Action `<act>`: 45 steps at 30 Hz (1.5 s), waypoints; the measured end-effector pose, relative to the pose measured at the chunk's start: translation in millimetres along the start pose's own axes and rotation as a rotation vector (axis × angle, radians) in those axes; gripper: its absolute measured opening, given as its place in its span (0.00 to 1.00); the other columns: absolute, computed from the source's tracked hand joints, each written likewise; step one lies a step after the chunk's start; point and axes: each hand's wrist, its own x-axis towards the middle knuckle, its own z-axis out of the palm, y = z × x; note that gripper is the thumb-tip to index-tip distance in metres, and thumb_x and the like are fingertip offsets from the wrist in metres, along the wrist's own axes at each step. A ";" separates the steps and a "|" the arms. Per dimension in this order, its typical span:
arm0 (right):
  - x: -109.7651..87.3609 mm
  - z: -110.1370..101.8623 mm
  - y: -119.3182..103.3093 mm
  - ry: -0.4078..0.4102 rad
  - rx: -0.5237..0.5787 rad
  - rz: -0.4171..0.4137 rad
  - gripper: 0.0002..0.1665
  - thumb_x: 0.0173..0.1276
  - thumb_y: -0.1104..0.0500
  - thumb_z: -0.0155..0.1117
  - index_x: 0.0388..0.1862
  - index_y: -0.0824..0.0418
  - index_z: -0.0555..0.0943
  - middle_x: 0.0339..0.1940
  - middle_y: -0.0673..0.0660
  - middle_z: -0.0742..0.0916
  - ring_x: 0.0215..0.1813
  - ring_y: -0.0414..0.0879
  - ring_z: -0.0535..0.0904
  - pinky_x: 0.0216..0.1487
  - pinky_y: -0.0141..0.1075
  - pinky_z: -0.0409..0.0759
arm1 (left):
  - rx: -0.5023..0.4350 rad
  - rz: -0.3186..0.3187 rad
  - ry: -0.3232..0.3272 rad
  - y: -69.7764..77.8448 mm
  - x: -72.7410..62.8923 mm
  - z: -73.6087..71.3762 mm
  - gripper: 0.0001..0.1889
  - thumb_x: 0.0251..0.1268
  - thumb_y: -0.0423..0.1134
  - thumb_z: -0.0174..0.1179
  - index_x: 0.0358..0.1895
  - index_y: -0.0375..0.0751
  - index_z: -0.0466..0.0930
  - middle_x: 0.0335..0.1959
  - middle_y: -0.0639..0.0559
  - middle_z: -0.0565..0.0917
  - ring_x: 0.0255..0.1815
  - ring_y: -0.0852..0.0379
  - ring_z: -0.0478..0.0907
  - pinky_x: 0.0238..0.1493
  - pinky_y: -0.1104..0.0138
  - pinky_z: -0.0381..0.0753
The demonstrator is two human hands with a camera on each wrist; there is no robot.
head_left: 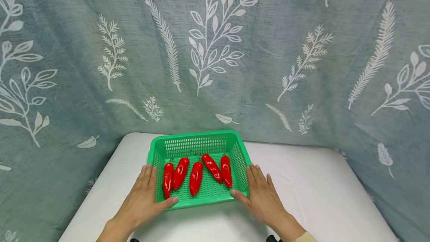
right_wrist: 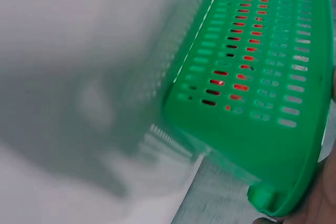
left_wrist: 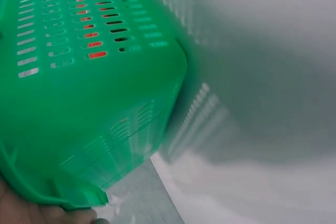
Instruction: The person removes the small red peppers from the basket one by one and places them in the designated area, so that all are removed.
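A green plastic basket (head_left: 198, 201) with slotted walls stands over the white table, near the backdrop. Several glossy red peppers (head_left: 196, 178) with thin dark stems lie inside, spread side by side on its mesh floor. My left hand (head_left: 141, 197) holds the front left corner, thumb on the front rim and fingers along the side rim. At the front right corner my right hand (head_left: 263, 197) grips likewise. In the left wrist view the basket wall (left_wrist: 94, 93) fills the left part, red showing through its slots. The right wrist view shows the opposite end of the basket (right_wrist: 236, 129).
The white tabletop (head_left: 302, 182) stretches to both sides of the basket. Behind it hangs a grey-green curtain (head_left: 255, 85) printed with white leaves, which also runs along the left and right sides. A shadow falls on the table below the basket.
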 end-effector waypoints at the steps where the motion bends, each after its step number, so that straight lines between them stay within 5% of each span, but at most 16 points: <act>1: -6.1 -2.0 1.8 0.008 0.002 0.014 0.59 0.75 0.26 0.57 0.82 0.72 0.62 0.84 0.70 0.66 0.86 0.67 0.57 0.79 0.72 0.59 | -0.001 0.014 -0.008 3.0 1.8 1.6 0.68 0.59 0.82 0.57 0.82 0.24 0.52 0.86 0.30 0.51 0.87 0.29 0.43 0.83 0.38 0.54; 15: -65.5 -27.6 20.5 -0.033 -0.067 0.206 0.65 0.73 0.21 0.51 0.80 0.77 0.62 0.82 0.74 0.66 0.84 0.71 0.57 0.77 0.76 0.55 | 0.033 0.217 -0.088 38.0 27.7 13.3 0.67 0.60 0.86 0.50 0.82 0.26 0.54 0.85 0.31 0.52 0.88 0.32 0.44 0.84 0.43 0.56; 29: -67.3 -30.2 24.7 -0.001 -0.074 0.177 0.63 0.72 0.23 0.56 0.80 0.75 0.63 0.82 0.72 0.68 0.84 0.69 0.59 0.76 0.76 0.57 | 0.157 0.234 -0.116 32.6 23.7 -7.2 0.68 0.58 0.86 0.52 0.82 0.25 0.55 0.84 0.29 0.55 0.86 0.31 0.49 0.82 0.32 0.50; 45: -62.6 -34.5 33.4 -0.019 -0.084 0.149 0.64 0.71 0.22 0.58 0.80 0.75 0.64 0.82 0.72 0.68 0.84 0.70 0.60 0.75 0.77 0.57 | 0.181 0.245 -0.117 35.2 23.1 -4.3 0.69 0.58 0.86 0.52 0.82 0.25 0.54 0.84 0.29 0.56 0.86 0.32 0.50 0.82 0.34 0.52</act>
